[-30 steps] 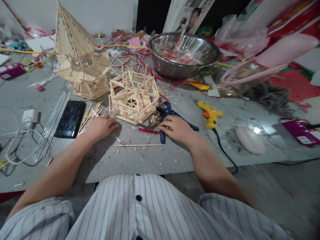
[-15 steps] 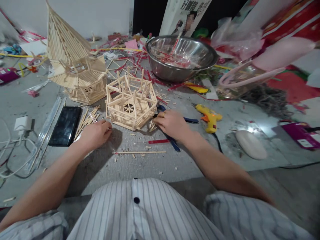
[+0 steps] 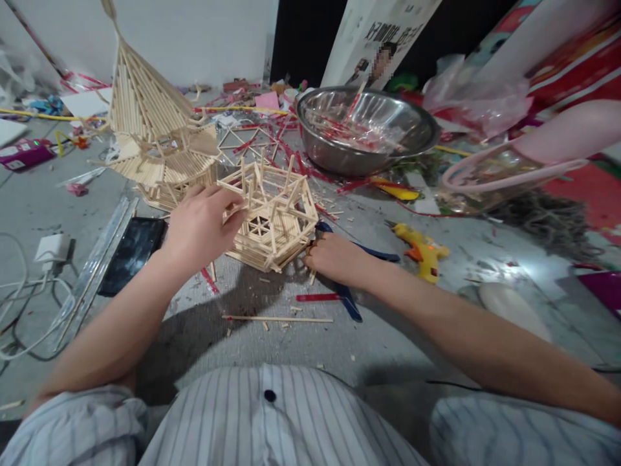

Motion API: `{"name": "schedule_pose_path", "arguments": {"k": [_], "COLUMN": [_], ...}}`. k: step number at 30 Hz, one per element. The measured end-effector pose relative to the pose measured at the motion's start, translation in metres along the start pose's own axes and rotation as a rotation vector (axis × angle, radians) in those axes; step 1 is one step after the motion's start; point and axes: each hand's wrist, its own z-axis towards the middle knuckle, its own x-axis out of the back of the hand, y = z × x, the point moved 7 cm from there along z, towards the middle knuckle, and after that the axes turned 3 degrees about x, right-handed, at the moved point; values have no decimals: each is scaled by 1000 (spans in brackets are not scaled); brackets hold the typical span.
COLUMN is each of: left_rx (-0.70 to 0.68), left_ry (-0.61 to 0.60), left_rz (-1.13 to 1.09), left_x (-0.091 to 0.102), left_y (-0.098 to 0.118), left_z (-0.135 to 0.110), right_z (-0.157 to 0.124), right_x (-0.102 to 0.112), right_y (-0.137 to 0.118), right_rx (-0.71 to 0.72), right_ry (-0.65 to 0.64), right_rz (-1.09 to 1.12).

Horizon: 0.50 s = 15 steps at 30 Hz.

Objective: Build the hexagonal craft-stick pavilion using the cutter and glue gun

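Note:
A small hexagonal frame of thin wooden sticks [image 3: 274,217] stands on the grey table in front of me. My left hand [image 3: 198,226] grips its left rim, fingers curled round the sticks. My right hand [image 3: 337,259] lies at the frame's lower right corner with fingers closed on a short wooden stick [image 3: 312,276]. Blue-handled cutters [image 3: 347,294] lie under and beside that hand. A taller stick tower with a pointed roof [image 3: 150,129] stands behind to the left.
A steel bowl [image 3: 412,139] with red scraps sits behind. A yellow glue gun [image 3: 422,249], a red strip [image 3: 317,297] and a long loose stick [image 3: 276,318] lie nearby. At the left are a black phone [image 3: 130,252], white charger and cables [image 3: 48,249].
My left hand rose from the table and took hold of the hexagonal frame's left rim. My right hand shifted left from the cutters to the frame's lower corner and picked up a stick.

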Motion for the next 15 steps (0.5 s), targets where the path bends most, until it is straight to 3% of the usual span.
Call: {"name": "schedule_pose_path", "arguments": {"k": [6, 10, 12, 15], "left_rx": [-12, -33, -45, -52], "left_ry": [-40, -23, -5, 7], "left_rz": [8, 23, 26, 4], "left_x": [-22, -29, -30, -32], "left_y": [1, -4, -4, -3], "left_z": [14, 11, 11, 11], "right_z": [5, -6, -20, -43], "right_x": [-4, 10, 30, 80], "right_y": [-3, -4, -1, 17], "right_rx": [67, 53, 27, -61], "right_ry": [-43, -42, 54, 414], "right_rz": [-59, 3, 76, 279]}}
